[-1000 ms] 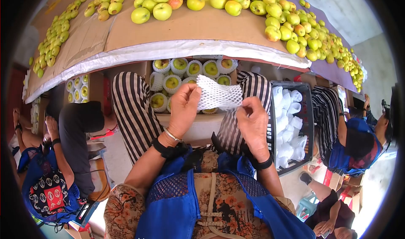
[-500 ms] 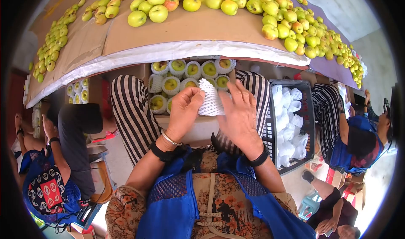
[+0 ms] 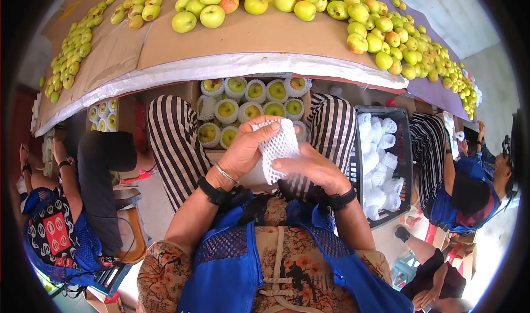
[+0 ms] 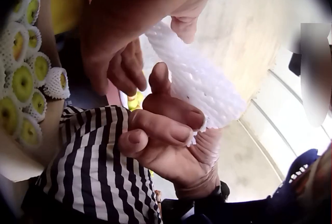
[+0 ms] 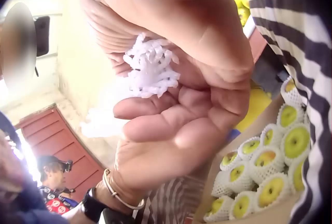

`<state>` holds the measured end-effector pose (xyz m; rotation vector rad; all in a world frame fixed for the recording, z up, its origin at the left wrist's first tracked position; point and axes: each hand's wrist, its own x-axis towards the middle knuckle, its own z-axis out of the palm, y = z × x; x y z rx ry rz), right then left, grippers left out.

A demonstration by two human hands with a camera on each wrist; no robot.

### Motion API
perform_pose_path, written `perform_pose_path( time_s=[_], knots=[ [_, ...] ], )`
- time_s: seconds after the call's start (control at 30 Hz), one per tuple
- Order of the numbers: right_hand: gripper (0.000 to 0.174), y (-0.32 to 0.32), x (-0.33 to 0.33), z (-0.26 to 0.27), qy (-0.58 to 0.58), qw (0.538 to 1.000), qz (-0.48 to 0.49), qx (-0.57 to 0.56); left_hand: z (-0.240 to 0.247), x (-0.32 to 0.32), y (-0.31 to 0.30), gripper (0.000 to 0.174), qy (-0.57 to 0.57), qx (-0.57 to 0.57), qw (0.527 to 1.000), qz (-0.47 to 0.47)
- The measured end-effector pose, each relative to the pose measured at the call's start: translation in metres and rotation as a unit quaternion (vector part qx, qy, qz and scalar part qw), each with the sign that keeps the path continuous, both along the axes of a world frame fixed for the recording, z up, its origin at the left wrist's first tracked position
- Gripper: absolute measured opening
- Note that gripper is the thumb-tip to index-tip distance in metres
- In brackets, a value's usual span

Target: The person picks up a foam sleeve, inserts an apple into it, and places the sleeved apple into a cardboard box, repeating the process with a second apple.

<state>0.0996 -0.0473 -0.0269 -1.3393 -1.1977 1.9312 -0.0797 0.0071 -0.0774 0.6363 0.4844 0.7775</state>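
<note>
A white foam fruit net point(image 3: 276, 150) stands on a slant between the two hands in front of the lap. My left hand point(image 3: 244, 147) grips its side, with the thumb across its upper part. In the right wrist view, curled left fingers point(image 5: 155, 123) lie under the net's bunched, ragged end point(image 5: 150, 68). My right hand point(image 3: 314, 170), blurred in the head view, is at the net's lower end. The left wrist view shows the right fingers point(image 4: 163, 120) curled against that end of the net point(image 4: 199, 76). The foam hides part of the right palm.
Netted apples point(image 3: 226, 109) fill a cardboard box beyond the knees. A black crate point(image 3: 408, 164) of white foam nets stands right. Loose green apples point(image 3: 212, 16) lie on the cardboard-covered table point(image 3: 182, 45). Other people sit left and right.
The net was stretched sideways between both hands, then stood upright in the left hand as the right hand opened beside it. Now it is lower and closer to the body, with the right hand at its bottom.
</note>
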Motion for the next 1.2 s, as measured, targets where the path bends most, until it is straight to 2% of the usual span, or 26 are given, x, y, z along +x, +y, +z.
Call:
perform_pose_path(
  time_s=[0.03, 0.13, 0.23, 0.3, 0.33, 0.43, 0.53, 0.63, 0.73, 0.83, 0.97, 1.07, 1.13, 1.2],
  knots=[
    [0.038, 0.001, -0.001, -0.003, -0.013, 1.000, 0.020, -0.005, 0.003, 0.001, -0.001, 0.033, 0.004, 0.011, 1.000, 0.002],
    [0.037, -0.002, -0.018, -0.015, 0.033, 0.997, -0.064, 0.031, 0.009, 0.006, -0.006, 0.029, 0.094, 0.084, 0.992, 0.017],
    [0.034, 0.005, -0.015, -0.021, 0.064, 0.996, -0.038, -0.057, 0.002, 0.004, -0.005, 0.028, 0.112, 0.121, 0.986, 0.016],
    [0.031, 0.003, -0.016, -0.028, 0.096, 0.990, -0.068, -0.073, 0.003, 0.001, -0.005, 0.030, 0.133, 0.071, 0.989, 0.012],
    [0.029, 0.002, -0.016, -0.029, 0.112, 0.987, -0.084, -0.080, 0.003, 0.002, -0.005, 0.032, 0.114, 0.045, 0.992, 0.016],
    [0.028, 0.004, -0.012, -0.024, 0.109, 0.983, -0.028, -0.144, -0.002, 0.004, -0.004, 0.035, -0.001, -0.034, 0.999, 0.042],
    [0.028, 0.003, -0.012, -0.029, 0.117, 0.980, 0.027, -0.161, 0.001, 0.001, -0.001, 0.041, 0.016, -0.004, 1.000, 0.010],
    [0.027, 0.004, -0.014, -0.028, 0.112, 0.975, 0.018, -0.189, 0.008, 0.004, -0.006, 0.042, -0.011, 0.024, 1.000, -0.002],
    [0.025, 0.001, -0.022, -0.031, 0.096, 0.981, -0.028, -0.166, 0.023, 0.005, -0.010, 0.040, 0.101, 0.098, 0.990, 0.005],
    [0.024, 0.000, -0.016, -0.035, 0.089, 0.991, 0.074, -0.074, 0.017, 0.005, -0.007, 0.035, 0.152, 0.060, 0.987, 0.009],
    [0.024, -0.001, -0.019, -0.024, 0.070, 0.991, 0.081, -0.080, 0.012, 0.007, -0.001, 0.025, -0.006, -0.090, 0.992, 0.089],
    [0.026, -0.002, -0.024, -0.028, 0.015, 0.995, 0.086, -0.041, 0.008, 0.005, 0.001, 0.023, -0.070, -0.067, 0.993, 0.068],
    [0.028, -0.001, -0.030, -0.035, -0.055, 0.994, 0.090, -0.010, 0.022, 0.002, -0.002, 0.024, -0.013, -0.041, 0.996, 0.078],
    [0.029, -0.003, -0.034, -0.033, -0.056, 0.993, 0.101, 0.026, 0.029, -0.001, -0.005, 0.028, 0.031, -0.010, 0.996, 0.087]
  ],
)
